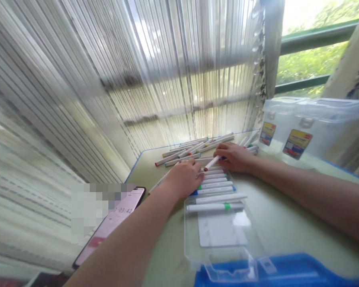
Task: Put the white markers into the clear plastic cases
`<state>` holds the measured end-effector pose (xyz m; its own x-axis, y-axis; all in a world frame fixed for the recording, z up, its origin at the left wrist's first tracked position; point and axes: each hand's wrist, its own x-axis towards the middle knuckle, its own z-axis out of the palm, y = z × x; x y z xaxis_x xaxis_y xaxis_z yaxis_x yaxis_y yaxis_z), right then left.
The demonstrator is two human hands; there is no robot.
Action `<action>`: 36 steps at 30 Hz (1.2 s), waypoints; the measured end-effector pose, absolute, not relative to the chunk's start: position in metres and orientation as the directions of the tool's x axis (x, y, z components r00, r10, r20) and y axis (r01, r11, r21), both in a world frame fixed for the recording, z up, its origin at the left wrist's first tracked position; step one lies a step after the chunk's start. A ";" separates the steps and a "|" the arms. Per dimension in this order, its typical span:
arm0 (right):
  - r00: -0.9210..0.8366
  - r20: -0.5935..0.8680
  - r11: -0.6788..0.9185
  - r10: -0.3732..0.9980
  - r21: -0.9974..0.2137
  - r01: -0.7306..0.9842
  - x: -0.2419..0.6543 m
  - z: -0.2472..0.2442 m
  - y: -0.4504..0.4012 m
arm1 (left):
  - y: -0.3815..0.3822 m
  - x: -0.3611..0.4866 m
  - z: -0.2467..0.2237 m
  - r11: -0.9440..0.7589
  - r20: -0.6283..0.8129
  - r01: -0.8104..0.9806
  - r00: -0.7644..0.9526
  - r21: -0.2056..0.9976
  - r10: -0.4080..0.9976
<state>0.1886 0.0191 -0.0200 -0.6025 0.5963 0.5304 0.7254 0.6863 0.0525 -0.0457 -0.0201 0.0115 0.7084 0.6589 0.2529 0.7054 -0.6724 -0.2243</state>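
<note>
A thin striped curtain (179, 71) hangs behind the pale green counter (275, 223). Your right hand (235, 156) pinches a white marker (212, 162), its reddish-brown end slanting down toward your left hand (184, 177). Your left fingers bend over the ends of a row of markers (217, 184); I cannot tell whether they grip one. The row runs along the clear plastic case (194, 235), whose near end overlaps a smooth blue object (293, 269). Past your hands, loose slim markers (194, 149) pile up near the blue-trimmed far edge. Green surface stretches between the case and your right forearm. Outward sit transparent boxes (326, 115) at right and a flat phone (122, 215) at left.
</note>
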 end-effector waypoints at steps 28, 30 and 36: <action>-0.560 0.498 0.586 0.662 0.123 0.801 0.169 0.013 -0.027 | -0.036 -0.040 0.022 -0.680 0.389 0.676 0.729 -0.282 0.563; -0.569 0.515 0.605 0.641 0.117 0.787 0.169 0.013 -0.028 | -0.037 -0.040 0.023 -0.693 0.403 0.660 0.741 -0.290 0.538; -0.614 0.595 0.684 0.518 0.143 0.715 0.168 0.004 -0.027 | -0.033 -0.043 0.021 -0.732 0.495 0.630 0.738 -0.259 0.459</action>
<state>0.1678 -0.0269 0.0043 -0.6144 0.5182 0.5949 0.7154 0.6839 0.1432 -0.0433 -0.0333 0.0210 0.7379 0.4593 0.4946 0.6296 -0.7324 -0.2591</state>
